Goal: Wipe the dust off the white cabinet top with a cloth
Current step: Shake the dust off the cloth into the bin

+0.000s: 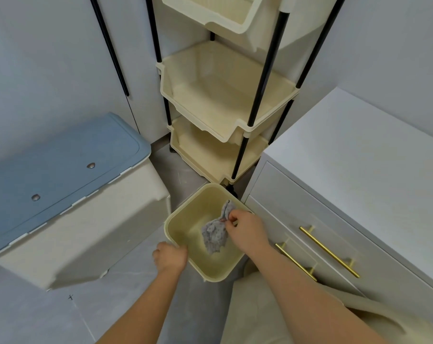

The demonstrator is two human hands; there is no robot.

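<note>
A grey speckled cloth (pixel 215 234) hangs inside a cream plastic bin (pixel 185 214) on the floor. My right hand (pixel 245 229) pinches the cloth's upper edge over the bin. My left hand (pixel 170 256) grips the bin's near-left rim. The white cabinet top (pixel 374 165) lies to the right, above drawers with gold handles (pixel 328 250).
A cream tiered basket rack (pixel 225 103) on black poles stands behind the bin. A beige storage box with a blue lid (pixel 59 170) sits at the left. Grey tiled floor (pixel 49 314) lies in front. My beige-clad knee (pixel 265 314) is at the lower right.
</note>
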